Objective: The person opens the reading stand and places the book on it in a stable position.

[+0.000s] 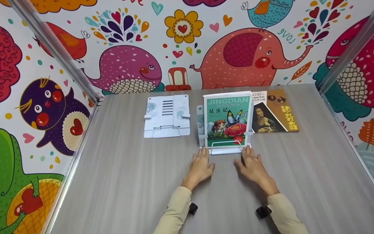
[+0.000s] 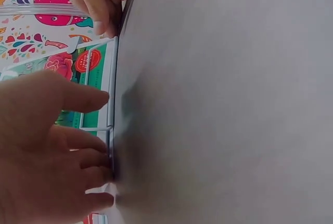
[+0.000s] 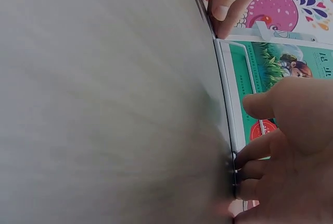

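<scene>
A green-covered book (image 1: 229,120) leans upright on a white book stand (image 1: 225,150), behind the stand's wire holder and side clips. My left hand (image 1: 200,167) touches the stand's front left corner with its fingertips, fingers extended. At the front right corner my right hand (image 1: 253,165) does likewise, its fingers reaching forward. In the left wrist view the left fingers (image 2: 93,151) meet the stand's lower edge, thumb apart from it. The right wrist view has the right fingers (image 3: 255,166) along that same edge.
To the left a second white book stand (image 1: 166,117) lies folded flat. Behind the standing book, on the right, lie books with a painting cover (image 1: 264,120) and a brown cover (image 1: 286,113). Patterned panels (image 1: 180,48) wall the table (image 1: 115,182) at the back and sides.
</scene>
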Motion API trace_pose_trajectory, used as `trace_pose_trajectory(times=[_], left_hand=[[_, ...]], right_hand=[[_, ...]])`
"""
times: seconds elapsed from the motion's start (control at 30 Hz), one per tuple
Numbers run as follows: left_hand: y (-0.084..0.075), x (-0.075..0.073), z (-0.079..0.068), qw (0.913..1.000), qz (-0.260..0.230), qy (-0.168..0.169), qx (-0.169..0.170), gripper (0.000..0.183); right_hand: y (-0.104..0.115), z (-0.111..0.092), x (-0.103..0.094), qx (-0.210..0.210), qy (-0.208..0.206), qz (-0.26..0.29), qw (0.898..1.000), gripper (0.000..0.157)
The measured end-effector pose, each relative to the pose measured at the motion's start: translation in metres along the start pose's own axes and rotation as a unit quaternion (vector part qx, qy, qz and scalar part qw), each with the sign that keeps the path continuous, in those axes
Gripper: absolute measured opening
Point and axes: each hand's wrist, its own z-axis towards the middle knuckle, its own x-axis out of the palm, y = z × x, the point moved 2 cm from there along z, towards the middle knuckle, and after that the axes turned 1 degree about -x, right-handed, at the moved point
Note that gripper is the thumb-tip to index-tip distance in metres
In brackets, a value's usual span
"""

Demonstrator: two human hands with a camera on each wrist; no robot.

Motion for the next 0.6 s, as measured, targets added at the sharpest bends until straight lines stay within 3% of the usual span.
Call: trace_pose_trajectory(times=[0.27, 0.6], left_hand=[[-0.002, -0.002, 0.022, 0.9995, 0.017, 0.01, -0.023, 0.069], [-0.008, -0.011, 0.05, 0.9939, 0.103, 0.019, -0.036, 0.067]], right_hand=[[-0.004, 0.023, -0.007, -0.006, 0.012, 0.003, 1.0, 0.073], [-0.006, 0.043, -0.014, 0.011, 0.028, -0.003, 1.0, 0.075]])
